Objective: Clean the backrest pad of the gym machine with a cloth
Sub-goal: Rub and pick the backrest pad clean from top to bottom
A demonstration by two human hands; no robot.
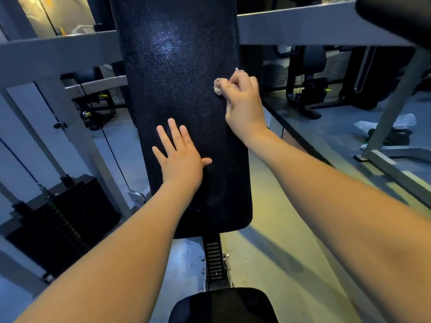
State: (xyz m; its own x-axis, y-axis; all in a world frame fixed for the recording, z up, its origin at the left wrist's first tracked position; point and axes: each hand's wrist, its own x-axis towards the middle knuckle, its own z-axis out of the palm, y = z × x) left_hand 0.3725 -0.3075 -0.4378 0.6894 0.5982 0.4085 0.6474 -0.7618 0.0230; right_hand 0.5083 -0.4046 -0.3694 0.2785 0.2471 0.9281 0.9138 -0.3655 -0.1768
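Down on the floor [279, 264], off right: a white sheet [396, 121] (possibly a rag) lying against a dark bundle [396, 137].

Long black textured backrest pad [177, 89]: face free above and below the left hand [182, 157], which lies flat mid-pad. Right hand [245, 99] grips a small pale cloth [218, 86] at the pad's right edge. Grey steel crossbar [58, 51] passes behind the pad on both sides. Black weight stack [63, 224] stands lower left. Black seat pad [224, 306] sits below. Open floor to the right.
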